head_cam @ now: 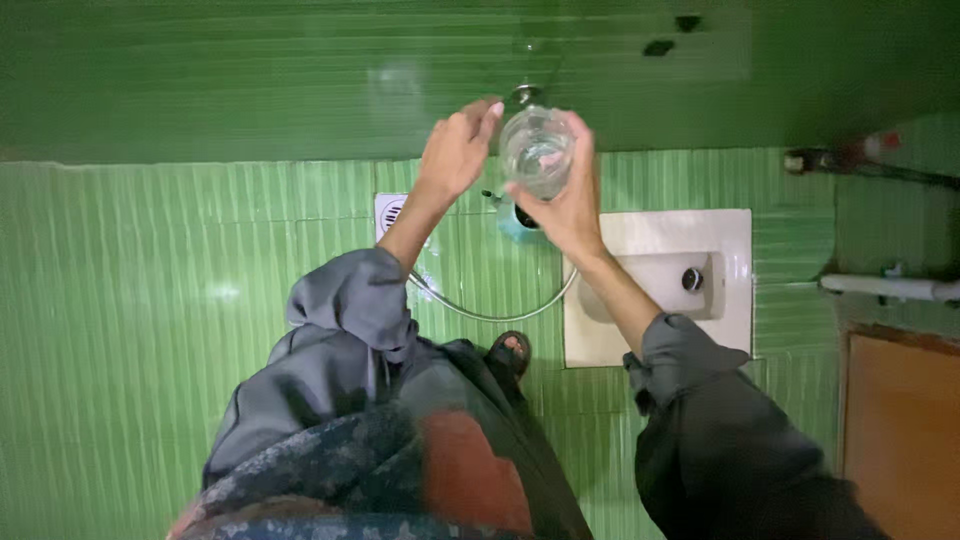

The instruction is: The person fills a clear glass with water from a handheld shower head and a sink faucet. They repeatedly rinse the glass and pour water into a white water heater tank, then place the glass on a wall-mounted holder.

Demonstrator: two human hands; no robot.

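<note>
Below the grip lies hard green tiled floor (150, 330) and a white squat pan (735, 235). The right hand (570, 205) wraps closed around a clear drinking glass (538, 150); the left hand (458, 150), fingers loosely curled and holding nothing, sits beside it at the tap (524, 95). Wet glass could slip and shatter there.

No packages, labels, signs or screens in view.

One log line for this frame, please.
right hand: holds clear glass | left hand: raised beside glass, near tap | below: green tiled floor, white floor toilet, hose
</note>
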